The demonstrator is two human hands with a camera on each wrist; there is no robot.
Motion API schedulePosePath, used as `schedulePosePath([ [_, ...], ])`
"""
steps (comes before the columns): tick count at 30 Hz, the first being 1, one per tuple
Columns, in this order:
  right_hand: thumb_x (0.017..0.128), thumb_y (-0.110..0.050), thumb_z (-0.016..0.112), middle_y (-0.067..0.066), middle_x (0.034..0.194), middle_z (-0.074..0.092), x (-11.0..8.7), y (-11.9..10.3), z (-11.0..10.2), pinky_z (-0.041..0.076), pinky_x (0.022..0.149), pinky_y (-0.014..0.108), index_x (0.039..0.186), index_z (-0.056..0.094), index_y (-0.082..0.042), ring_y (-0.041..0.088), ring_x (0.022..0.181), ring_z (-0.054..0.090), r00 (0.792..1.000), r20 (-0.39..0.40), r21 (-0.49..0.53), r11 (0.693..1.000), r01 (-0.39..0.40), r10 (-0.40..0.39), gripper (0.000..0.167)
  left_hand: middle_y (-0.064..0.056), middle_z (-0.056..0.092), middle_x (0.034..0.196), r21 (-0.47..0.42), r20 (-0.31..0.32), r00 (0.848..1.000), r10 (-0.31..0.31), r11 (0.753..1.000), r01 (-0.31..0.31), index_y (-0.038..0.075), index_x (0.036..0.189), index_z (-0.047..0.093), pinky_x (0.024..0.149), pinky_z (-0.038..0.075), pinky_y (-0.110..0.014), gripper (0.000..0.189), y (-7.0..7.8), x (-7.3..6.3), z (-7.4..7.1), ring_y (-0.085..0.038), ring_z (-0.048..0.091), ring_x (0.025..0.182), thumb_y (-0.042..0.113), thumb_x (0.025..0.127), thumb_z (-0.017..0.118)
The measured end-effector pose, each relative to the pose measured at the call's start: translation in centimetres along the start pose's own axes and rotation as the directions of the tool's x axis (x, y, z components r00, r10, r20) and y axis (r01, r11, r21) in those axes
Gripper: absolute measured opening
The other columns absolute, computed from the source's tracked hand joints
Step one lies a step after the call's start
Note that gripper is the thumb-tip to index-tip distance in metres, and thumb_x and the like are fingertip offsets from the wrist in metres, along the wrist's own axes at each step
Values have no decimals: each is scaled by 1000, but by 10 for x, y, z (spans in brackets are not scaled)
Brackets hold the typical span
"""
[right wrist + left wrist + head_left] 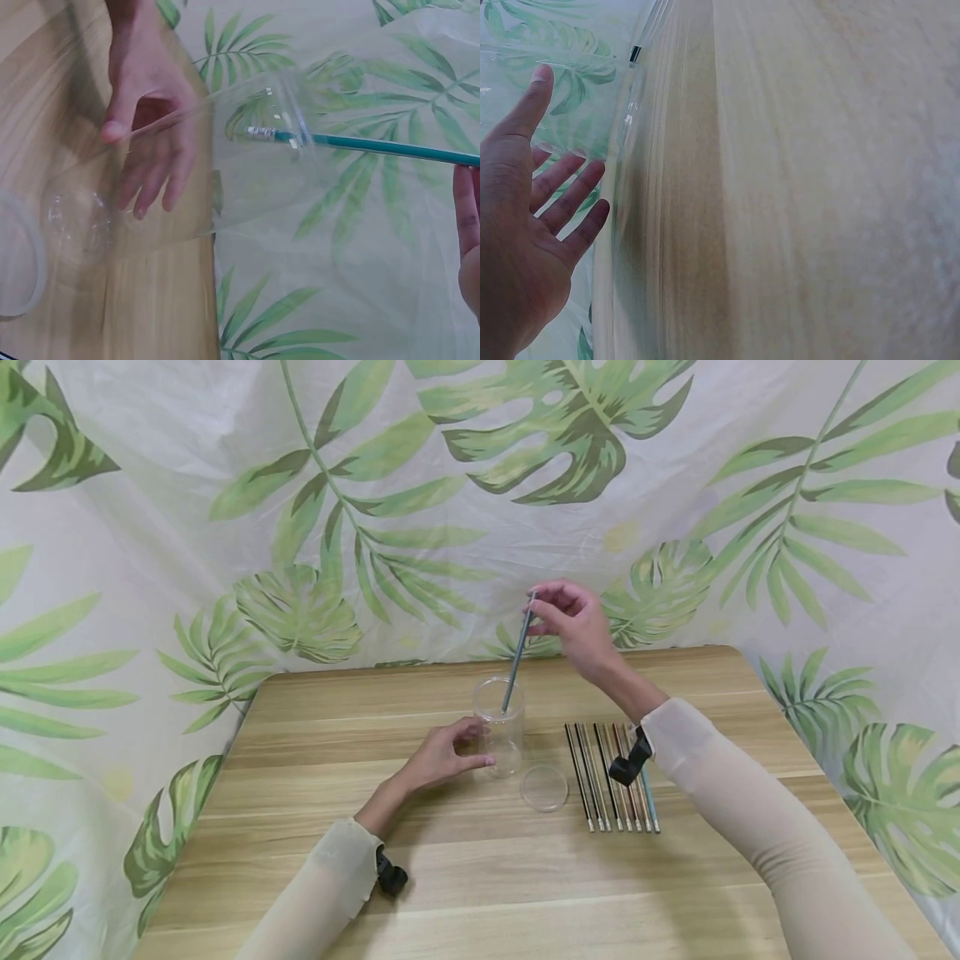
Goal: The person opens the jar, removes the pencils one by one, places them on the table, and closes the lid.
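Observation:
A clear plastic jar stands upright on the table, its mouth facing up. My left hand is at the jar's left side, thumb in front and fingers behind. In the left wrist view those fingers are spread and fairly straight, right at the clear wall. Above the jar, my right hand pinches a teal pencil near its upper end. The pencil slants down with its lower end inside the jar's mouth. The right wrist view shows that this lower end carries the metal band and eraser.
A round clear lid lies flat just right of the jar's base. Beyond it, several pencils lie side by side, eraser ends toward me, partly beneath my right forearm. A leaf-patterned cloth hangs behind the wooden table.

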State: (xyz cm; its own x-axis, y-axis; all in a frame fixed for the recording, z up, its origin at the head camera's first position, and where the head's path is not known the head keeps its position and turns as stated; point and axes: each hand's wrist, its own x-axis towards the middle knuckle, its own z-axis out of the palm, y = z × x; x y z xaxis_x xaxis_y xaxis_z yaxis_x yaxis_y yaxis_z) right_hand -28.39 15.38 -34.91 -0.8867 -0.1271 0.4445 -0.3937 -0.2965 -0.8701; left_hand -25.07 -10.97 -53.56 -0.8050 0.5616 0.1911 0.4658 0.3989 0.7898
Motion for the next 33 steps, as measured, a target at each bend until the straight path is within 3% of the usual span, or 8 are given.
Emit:
schedulePosePath([
  [10,100,12,60,6,90,74,8,-12,-10,67,68,32,94,73,-6,17,81,73,983,-176,198,980,-11,47,23,-14,74,130,-3,1,1000,-10,1000,10,-1,139,63,105,58,-45,64,-1,0,0,-29,71,117,26,87,90],
  [18,102,9,60,8,98,73,6,-31,-30,66,67,31,97,71,-2,19,79,72,975,-192,297,954,-49,110,16,-13,74,129,2,-4,1000,-2,1000,2,-1,138,63,103,58,-45,63,-2,1,0,-28,71,116,24,87,90],
  [24,101,6,65,9,95,73,-2,-39,-52,66,68,31,98,71,1,19,78,71,969,-169,260,956,-133,181,9,-10,75,128,4,-12,1000,-7,1000,7,2,139,64,104,58,-44,63,-1,0,1,-27,72,115,25,86,91],
  [29,102,4,66,8,103,73,-13,-39,-71,66,69,30,100,73,0,18,81,71,959,-150,143,965,-221,242,8,-13,75,128,-1,-13,1000,-6,1000,6,1,139,63,104,58,-46,64,0,0,1,-28,72,115,26,87,90],
  [33,102,2,68,7,100,75,-23,-35,-86,66,71,30,100,75,-2,17,82,71,944,-136,71,954,-293,300,8,-14,74,129,-6,-9,1000,-7,1000,7,-1,140,62,104,58,-47,64,-1,1,1,-29,72,116,25,88,90],
])
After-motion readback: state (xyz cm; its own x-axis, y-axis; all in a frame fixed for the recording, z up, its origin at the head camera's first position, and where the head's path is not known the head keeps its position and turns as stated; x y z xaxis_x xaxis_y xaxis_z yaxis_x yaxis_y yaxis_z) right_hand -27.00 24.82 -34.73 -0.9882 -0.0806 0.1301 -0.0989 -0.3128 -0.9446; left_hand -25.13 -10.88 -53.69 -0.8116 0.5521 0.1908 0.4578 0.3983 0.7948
